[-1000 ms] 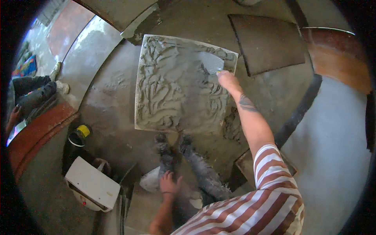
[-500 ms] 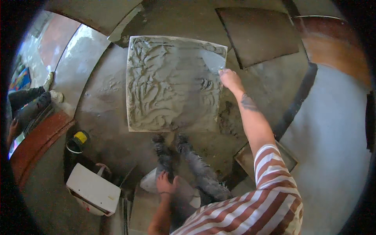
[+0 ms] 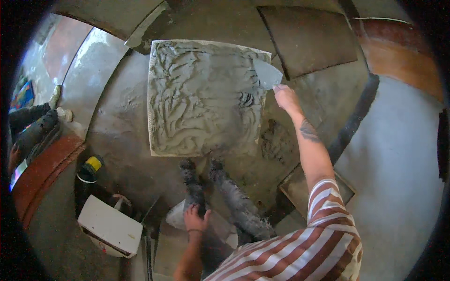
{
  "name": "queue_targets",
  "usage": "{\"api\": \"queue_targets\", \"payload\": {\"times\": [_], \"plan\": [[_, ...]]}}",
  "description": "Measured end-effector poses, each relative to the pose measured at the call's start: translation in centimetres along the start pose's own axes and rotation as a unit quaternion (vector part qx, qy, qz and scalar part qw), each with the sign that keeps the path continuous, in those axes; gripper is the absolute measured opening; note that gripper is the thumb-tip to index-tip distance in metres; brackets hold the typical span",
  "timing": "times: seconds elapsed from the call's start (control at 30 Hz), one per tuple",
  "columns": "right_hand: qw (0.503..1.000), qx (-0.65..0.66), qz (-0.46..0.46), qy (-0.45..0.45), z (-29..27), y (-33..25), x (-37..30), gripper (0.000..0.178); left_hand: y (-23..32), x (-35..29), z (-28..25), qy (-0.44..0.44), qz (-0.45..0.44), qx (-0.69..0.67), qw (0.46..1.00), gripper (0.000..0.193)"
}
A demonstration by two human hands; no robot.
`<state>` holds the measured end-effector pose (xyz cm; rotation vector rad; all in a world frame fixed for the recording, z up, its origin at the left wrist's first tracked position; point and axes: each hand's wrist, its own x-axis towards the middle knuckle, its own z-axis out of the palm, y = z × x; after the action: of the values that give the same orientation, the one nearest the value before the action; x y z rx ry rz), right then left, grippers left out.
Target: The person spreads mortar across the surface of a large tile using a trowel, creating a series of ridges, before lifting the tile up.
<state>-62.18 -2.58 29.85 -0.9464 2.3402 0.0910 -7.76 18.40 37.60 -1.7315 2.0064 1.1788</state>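
Grey wet mortar [image 3: 201,107] covers a square pale tile [image 3: 151,133] that lies flat on the floor, its light edges showing round the rim. In ridges and swirls on the left, the mortar is smoother towards the upper right. My right hand [image 3: 287,99] is closed round the handle of a trowel [image 3: 268,75]. The broad metal blade overlaps the tile's upper right edge and sticks out past it. My left hand [image 3: 196,219] rests on my left leg, fingers spread, holding nothing.
A white box-like container [image 3: 111,225] stands at lower left, near a dark tub with a yellow patch [image 3: 93,164]. Flat brown boards [image 3: 307,40] lie at the upper right. Mortar crumbs [image 3: 276,143] dot the floor right of the tile. Another person's legs [image 3: 35,124] show at far left.
The trowel has slid to the right, from over the mortar to partly beyond the tile's edge, as my right hand moved right and slightly nearer. My left hand stays on my leg.
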Motion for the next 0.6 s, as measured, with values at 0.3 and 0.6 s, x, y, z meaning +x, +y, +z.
{"api": "queue_targets", "payload": {"times": [0.3, 0.6], "plan": [[0.955, 0.246, 0.131, -0.103, 0.6, -0.5, -1.5, 0.032, 1.0, 0.6, -1.0, -0.037, -0.03, 0.035, 0.998, 0.058], [0.982, -0.058, -0.164, -0.076, 2.7, -8.4, -3.9, 0.034, 2.1, 1.2, -0.5, -0.07, -0.025, 0.048, 0.996, 0.057]]}}
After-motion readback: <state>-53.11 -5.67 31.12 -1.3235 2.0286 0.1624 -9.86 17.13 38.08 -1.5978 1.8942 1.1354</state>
